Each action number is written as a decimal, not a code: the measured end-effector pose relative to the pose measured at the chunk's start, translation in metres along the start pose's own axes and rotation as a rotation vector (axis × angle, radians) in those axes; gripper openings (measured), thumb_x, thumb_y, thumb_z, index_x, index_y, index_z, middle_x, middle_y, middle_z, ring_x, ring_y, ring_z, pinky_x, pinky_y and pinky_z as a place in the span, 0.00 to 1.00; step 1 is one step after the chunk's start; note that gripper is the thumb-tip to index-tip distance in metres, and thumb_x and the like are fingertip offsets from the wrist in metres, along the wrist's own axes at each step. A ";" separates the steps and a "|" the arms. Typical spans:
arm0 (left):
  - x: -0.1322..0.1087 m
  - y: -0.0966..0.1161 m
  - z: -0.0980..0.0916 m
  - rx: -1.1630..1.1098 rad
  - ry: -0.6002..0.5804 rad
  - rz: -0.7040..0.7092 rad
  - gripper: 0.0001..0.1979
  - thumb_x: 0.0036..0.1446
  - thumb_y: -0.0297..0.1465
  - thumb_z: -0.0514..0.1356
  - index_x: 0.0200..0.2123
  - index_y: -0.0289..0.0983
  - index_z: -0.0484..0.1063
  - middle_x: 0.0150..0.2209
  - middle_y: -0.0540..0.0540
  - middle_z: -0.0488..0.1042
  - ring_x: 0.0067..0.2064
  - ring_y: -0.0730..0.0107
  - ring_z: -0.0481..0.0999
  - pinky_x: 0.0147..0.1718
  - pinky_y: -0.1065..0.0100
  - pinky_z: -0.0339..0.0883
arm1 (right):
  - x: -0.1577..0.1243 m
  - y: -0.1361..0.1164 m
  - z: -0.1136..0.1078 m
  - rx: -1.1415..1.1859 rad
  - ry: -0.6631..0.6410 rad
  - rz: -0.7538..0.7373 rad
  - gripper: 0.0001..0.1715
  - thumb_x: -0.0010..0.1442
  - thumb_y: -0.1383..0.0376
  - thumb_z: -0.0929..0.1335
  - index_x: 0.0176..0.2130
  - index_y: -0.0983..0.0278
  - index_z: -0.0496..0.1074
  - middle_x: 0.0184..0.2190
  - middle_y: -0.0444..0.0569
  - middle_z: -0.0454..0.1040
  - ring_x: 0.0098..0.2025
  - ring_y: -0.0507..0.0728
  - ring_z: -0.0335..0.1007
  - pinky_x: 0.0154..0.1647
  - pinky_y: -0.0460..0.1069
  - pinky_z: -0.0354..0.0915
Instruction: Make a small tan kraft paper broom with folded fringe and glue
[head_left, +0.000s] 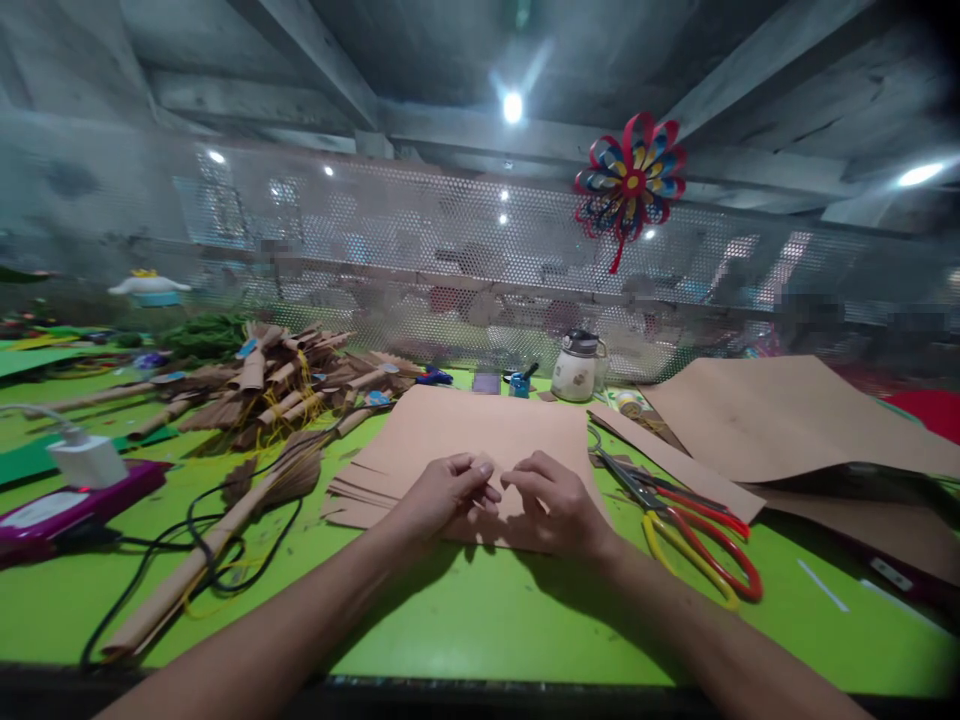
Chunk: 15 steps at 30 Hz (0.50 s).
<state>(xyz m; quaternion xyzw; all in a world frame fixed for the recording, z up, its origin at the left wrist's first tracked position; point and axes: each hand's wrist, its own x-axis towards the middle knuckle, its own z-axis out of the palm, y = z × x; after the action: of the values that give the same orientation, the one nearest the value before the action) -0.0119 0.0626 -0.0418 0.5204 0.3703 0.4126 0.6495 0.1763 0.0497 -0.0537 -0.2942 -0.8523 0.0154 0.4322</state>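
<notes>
My left hand [456, 488] is above the lower part of a brown paper sheet [495, 420], thumb pressed against the bent fingers. Whatever it may hold there is too small to make out. Facing it, my right hand [561, 498] has loosely bent fingers, somewhat apart, and nothing visible in them. A small gap separates the two hands. Several cut strips or slits show along the sheet's left edge. To the right of my right hand lie scissors [637, 485] with red and yellow handles; a second red handle overlaps them.
Rolled brown paper pieces [281, 390] with yellow string are heaped at left. A black cable [191, 530] runs from a purple power strip [142, 490]. Behind the sheet stands a pale jug [576, 372]. Large brown sheets [810, 415] lie at right; a perforated metal panel [405, 225] closes the back.
</notes>
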 end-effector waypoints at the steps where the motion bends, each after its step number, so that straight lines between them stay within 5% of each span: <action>1: 0.000 0.000 -0.001 0.016 0.013 0.001 0.13 0.50 0.38 0.63 0.29 0.32 0.70 0.26 0.46 0.73 0.21 0.79 0.68 0.18 0.78 0.57 | 0.001 -0.001 0.000 0.086 0.048 0.104 0.11 0.58 0.70 0.63 0.41 0.65 0.71 0.34 0.53 0.71 0.36 0.56 0.66 0.35 0.50 0.64; 4: 0.000 0.000 -0.001 0.052 0.050 -0.057 0.16 0.49 0.43 0.62 0.31 0.34 0.71 0.25 0.48 0.71 0.17 0.81 0.65 0.15 0.78 0.51 | 0.005 -0.006 -0.002 0.359 0.114 0.472 0.12 0.60 0.63 0.63 0.40 0.65 0.72 0.33 0.51 0.73 0.34 0.55 0.68 0.36 0.49 0.65; 6: -0.001 0.001 0.001 0.061 0.057 -0.083 0.17 0.48 0.43 0.62 0.31 0.34 0.71 0.24 0.49 0.71 0.16 0.81 0.64 0.14 0.79 0.50 | 0.008 -0.008 -0.002 0.487 0.046 0.632 0.15 0.59 0.58 0.63 0.37 0.66 0.73 0.30 0.49 0.73 0.31 0.54 0.68 0.33 0.48 0.64; 10: -0.004 0.004 0.005 0.041 0.020 -0.080 0.15 0.48 0.40 0.64 0.27 0.33 0.69 0.24 0.48 0.72 0.18 0.81 0.65 0.16 0.78 0.54 | 0.011 -0.010 0.001 0.484 -0.045 0.746 0.18 0.55 0.56 0.66 0.23 0.66 0.70 0.19 0.44 0.67 0.23 0.50 0.61 0.25 0.45 0.58; 15: -0.004 0.001 0.010 -0.115 -0.012 -0.128 0.10 0.48 0.34 0.65 0.28 0.33 0.70 0.28 0.45 0.75 0.22 0.78 0.70 0.24 0.76 0.63 | 0.011 -0.010 0.002 0.508 0.009 0.788 0.18 0.54 0.56 0.66 0.22 0.66 0.67 0.18 0.42 0.64 0.21 0.49 0.57 0.23 0.45 0.54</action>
<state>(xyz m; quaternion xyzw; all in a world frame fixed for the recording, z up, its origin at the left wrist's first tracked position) -0.0050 0.0553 -0.0388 0.4601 0.3748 0.3876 0.7054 0.1652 0.0475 -0.0445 -0.4805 -0.6428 0.3852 0.4556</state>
